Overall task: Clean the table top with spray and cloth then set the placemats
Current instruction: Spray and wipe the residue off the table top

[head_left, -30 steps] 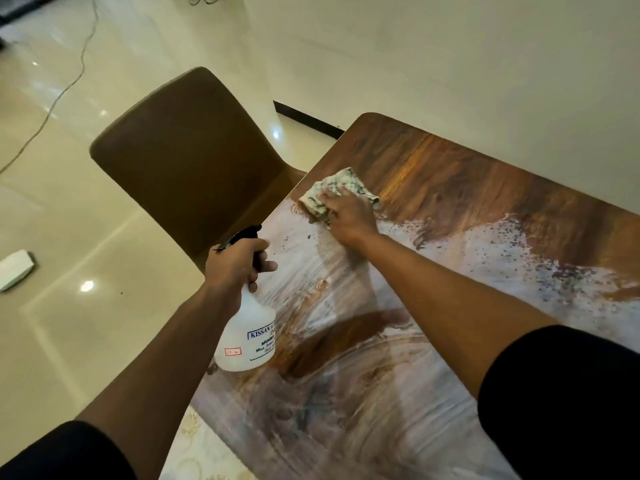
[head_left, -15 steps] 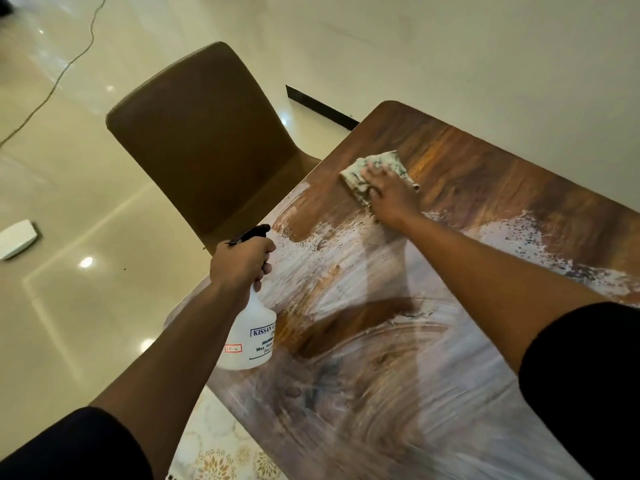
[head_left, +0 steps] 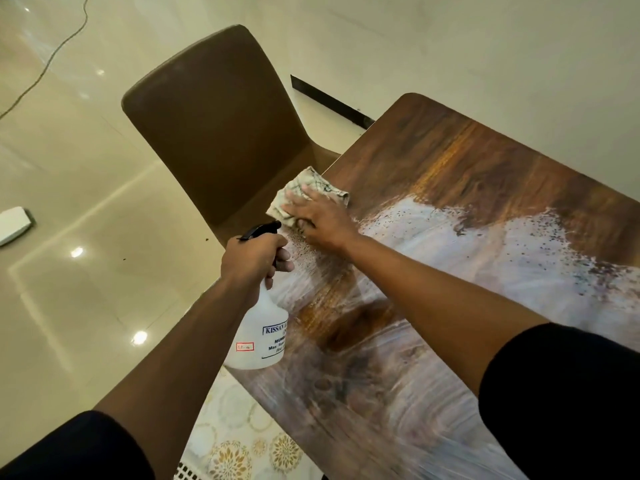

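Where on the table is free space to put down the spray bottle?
Free: the table far part, between cloth and wall, dry wood. Also the smeared middle, right of the right hand. Crowded: the left edge, where left hand, spray bottle and cloth meet.

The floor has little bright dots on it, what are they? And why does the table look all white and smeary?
Head view: the dots on the floor are glare, most likely lamps mirrored in shiny tiles. The white on the table is partly wet streaks catching light where the cloth under the right hand wipes. The wide lens bends the edges; the near table looks slightly blurred.
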A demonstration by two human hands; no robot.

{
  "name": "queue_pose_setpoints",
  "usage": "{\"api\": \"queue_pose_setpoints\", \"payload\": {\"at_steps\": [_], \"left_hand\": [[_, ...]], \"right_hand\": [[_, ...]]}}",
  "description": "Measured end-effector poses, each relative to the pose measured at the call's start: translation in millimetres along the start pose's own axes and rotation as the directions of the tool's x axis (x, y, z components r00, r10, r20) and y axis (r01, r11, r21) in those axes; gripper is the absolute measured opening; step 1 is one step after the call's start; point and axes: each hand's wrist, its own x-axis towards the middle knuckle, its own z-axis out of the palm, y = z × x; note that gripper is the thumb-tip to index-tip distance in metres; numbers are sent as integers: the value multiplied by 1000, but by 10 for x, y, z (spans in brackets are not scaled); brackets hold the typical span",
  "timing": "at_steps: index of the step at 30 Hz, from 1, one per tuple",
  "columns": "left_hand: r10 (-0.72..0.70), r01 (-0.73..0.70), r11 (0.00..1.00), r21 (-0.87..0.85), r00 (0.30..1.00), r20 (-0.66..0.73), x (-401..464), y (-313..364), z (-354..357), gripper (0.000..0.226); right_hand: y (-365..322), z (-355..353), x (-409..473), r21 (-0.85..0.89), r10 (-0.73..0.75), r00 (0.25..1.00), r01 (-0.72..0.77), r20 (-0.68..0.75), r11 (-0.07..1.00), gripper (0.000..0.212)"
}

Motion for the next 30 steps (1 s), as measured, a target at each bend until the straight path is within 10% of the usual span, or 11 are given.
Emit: {"api": "queue_pose_setpoints", "payload": {"at_steps": [4, 14, 19, 25, 30], "left_hand": [[13, -13, 1000, 24, 1000, 16, 25, 7, -80, 11], [12, -18, 997, 68, 995, 98, -82, -67, -92, 20], [-4, -3, 998, 69, 995, 98, -186, -115, -82, 19], [-5, 0, 999, 52, 996, 87, -335, -181, -25, 20], [-15, 9, 998, 54, 993, 113, -414, -209, 58, 26]], "right_hand": [[155, -199, -4, 26, -102, 994, 101, 28, 995, 55], [752, -486, 45, 26, 422, 878, -428, -224, 904, 50], [215, -121, -107, 130, 352, 930, -338, -108, 932, 46], [-176, 37, -793, -67, -121, 992, 123, 28, 990, 56], [257, -390, -811, -67, 218, 975, -221, -49, 973, 54]]}}
